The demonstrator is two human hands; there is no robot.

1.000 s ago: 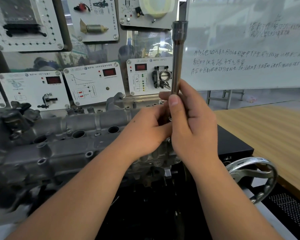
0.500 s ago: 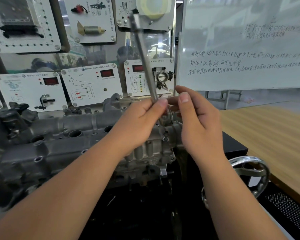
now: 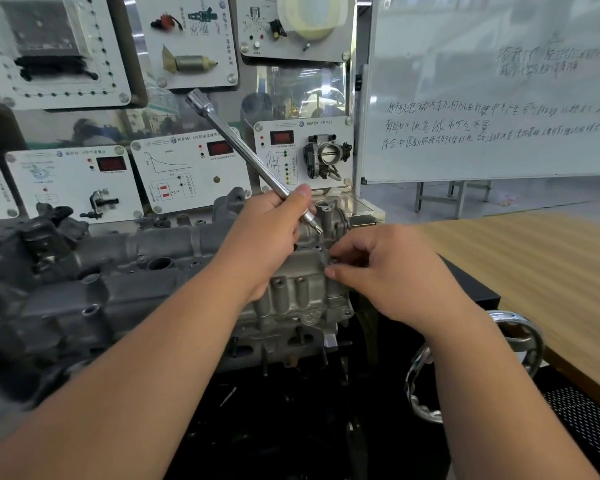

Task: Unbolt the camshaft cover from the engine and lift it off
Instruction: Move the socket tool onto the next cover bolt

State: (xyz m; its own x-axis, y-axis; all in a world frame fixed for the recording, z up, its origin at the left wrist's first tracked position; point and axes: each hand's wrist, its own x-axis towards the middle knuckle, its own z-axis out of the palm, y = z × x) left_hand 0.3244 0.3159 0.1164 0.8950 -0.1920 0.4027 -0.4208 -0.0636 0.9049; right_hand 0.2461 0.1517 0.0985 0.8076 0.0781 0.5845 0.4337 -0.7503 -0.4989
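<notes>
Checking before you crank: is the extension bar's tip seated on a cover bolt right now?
No: the left hand holds the extension bar tilted, its tip bare above the camshaft cover.

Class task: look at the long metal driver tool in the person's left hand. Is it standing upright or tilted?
Tilted. The driver tool slants from its socket end at upper left down to its bit tip beside the camshaft cover, gripped low by the left hand.

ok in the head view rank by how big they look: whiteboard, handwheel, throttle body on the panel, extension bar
1. whiteboard
2. handwheel, though it sits nearer the camera
3. extension bar, long but thin, so its place against the handwheel is unsure
4. throttle body
</notes>
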